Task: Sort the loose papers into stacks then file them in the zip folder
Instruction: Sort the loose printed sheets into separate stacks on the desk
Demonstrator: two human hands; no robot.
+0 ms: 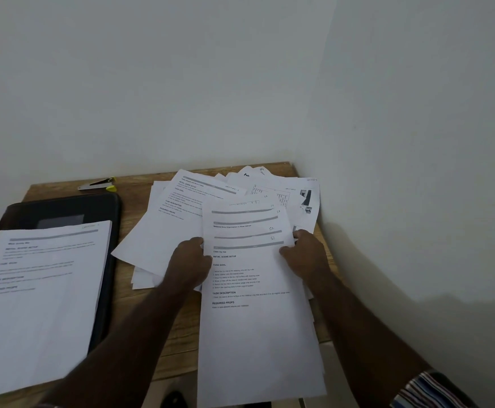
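Both hands hold a fanned sheaf (255,290) of sheets by its side edges: the left hand (189,262) curls round the left edge with its fingers tucked under, the right hand (306,254) pinches the right edge, thumb on top. From the head view, the only one, the sheaf's staggered top edges show handwritten marks such as S1 and S2, and its lower part hangs out past the near edge of the desk (140,304). Behind the hands and partly under the sheaf lies the loose pile (181,219) of unsorted papers, spread toward the corner of the wall. To the left, well apart from both hands, a finished stack (43,290) rests on the black zip folder (105,231), and a stapler (100,184) sits beyond the folder at the far edge. The likely trouble: the sheaf is held only at its sides and is already fanned, so a loosened pinch could let sheets slide out toward the floor; dragging it across the pile could also catch loose pages and mix sections. Filing appears some way off, since the folder lies under the stack
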